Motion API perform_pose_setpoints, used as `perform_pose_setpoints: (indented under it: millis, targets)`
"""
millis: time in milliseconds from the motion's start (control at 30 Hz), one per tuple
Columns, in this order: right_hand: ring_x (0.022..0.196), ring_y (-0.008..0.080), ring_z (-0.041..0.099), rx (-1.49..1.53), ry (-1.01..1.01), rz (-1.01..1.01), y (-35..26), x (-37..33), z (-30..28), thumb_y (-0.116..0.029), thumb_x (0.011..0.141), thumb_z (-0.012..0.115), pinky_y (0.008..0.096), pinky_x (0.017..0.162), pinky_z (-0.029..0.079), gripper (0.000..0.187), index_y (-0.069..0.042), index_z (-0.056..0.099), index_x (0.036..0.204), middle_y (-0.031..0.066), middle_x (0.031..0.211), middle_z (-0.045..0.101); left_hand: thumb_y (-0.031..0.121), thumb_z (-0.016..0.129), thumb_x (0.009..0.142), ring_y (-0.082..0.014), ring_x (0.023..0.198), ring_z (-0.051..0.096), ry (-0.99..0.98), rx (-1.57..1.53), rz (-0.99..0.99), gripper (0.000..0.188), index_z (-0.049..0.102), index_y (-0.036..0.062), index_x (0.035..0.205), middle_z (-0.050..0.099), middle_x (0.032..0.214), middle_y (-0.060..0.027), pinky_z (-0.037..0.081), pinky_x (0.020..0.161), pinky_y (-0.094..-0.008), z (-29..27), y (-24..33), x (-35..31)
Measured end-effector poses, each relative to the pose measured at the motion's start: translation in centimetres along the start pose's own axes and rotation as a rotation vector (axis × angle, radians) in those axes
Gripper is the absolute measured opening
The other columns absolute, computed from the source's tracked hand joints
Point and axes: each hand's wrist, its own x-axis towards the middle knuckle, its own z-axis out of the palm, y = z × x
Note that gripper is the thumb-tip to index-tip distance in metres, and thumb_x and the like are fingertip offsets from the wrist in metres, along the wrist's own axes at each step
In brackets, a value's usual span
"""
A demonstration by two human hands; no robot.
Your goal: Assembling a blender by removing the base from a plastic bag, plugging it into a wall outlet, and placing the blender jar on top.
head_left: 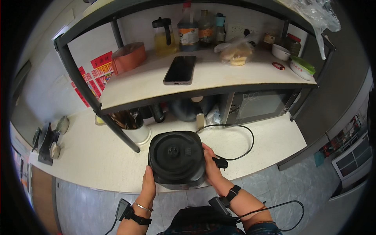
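Microwave (258, 107): boxy, with a dark glassy front and a pale plant-shaped pattern, standing on the smooth whitish table (280, 143).
Black appliance (166, 156): in front of the microwave and to its left; a rounded square, hard-looking, its upward face moulded with a broad ring and a small central boss; whether it rests on the table cannot be told.
Left hand (148, 182): gripping the appliance's side farther from the microwave, thumb pointing up along the wall, the other fingers hidden.
Right hand (211, 166): gripping the side nearer the microwave, the palm against the wall.
Cord (253, 141): thin, black and flexible, curving in a wide loop in front of the microwave.
Plug (221, 163): blocky and black, just beside the right hand; contact unclear.
Canister (139, 136): a white cylinder left of the microwave, filled with slender utensils (131, 119).
Shelf (219, 78): a pale board with a dark edge, above the microwave.
Phone (180, 70): a flat, glossy dark slab lying on the shelf, above and left of the microwave.
Pitcher (160, 43): see-through, black-handled, holding yellowish liquid, farther left above the microwave.
Bag (235, 51): crinkled clear plastic around something pale yellow, above the microwave.
Bowl (302, 67): white and round, green on top, above and right of the microwave.
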Motion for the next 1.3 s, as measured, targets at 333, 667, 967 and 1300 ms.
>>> perform_pose_setpoints:
  millis: [333, 667, 967, 1300]
  targets:
    - [0.059, 0.0120, 0.056, -0.960, -0.018, 0.183, -16.5, -4.8, -4.8, -0.011, 0.083, 0.054, 0.0262, 0.051, 0.045, 0.009, -0.003, 0.049, 0.082, 0.0048, 0.065, 0.055, 0.046, 0.032, 0.094, -0.0196, 0.110, 0.048, -0.203, 0.103, 0.094, 0.061, 0.039, -0.0064, 0.125, 0.048, 0.125, -0.0134, 0.036, 0.096, -0.0299, -1.1, 0.2, 0.5]
    - [0.051, 0.0067, 0.044, -0.911, 0.301, -0.640, -35.5, 0.1, -6.2, -0.009, 0.088, 0.047, 0.0212, 0.047, 0.035, 0.010, -0.004, 0.050, 0.095, -0.0003, 0.061, 0.047, 0.038, 0.033, 0.094, -0.0263, 0.113, 0.045, -0.181, 0.103, 0.059, 0.055, 0.043, -0.0079, 0.122, 0.051, 0.119, -0.0193, 0.032, 0.097, -0.0314, -1.6, 0.1, 1.0]
    - [0.048, 0.0047, 0.041, -0.759, 0.203, -0.637, -44.5, 12.0, -7.5, -0.016, 0.088, 0.049, 0.0202, 0.045, 0.029, 0.018, -0.006, 0.060, 0.098, -0.0045, 0.057, 0.047, 0.049, 0.038, 0.091, -0.0121, 0.077, 0.055, 0.127, 0.023, -0.076, 0.055, 0.053, 0.0012, 0.115, 0.059, 0.099, -0.0064, 0.044, 0.056, -0.0212, 0.9, 1.5, -2.1]
    - [0.039, 0.0063, 0.033, -0.446, 0.148, -0.513, -47.3, 26.3, -6.6, -0.033, 0.089, 0.051, 0.0221, 0.033, 0.025, 0.024, -0.017, 0.057, 0.105, -0.0024, 0.063, 0.048, 0.041, 0.037, 0.093, -0.0139, 0.082, 0.052, 0.477, 0.034, 0.061, 0.050, 0.055, -0.0048, 0.100, 0.058, 0.093, -0.0076, 0.044, 0.073, -0.0272, 4.2, 3.6, -3.9]
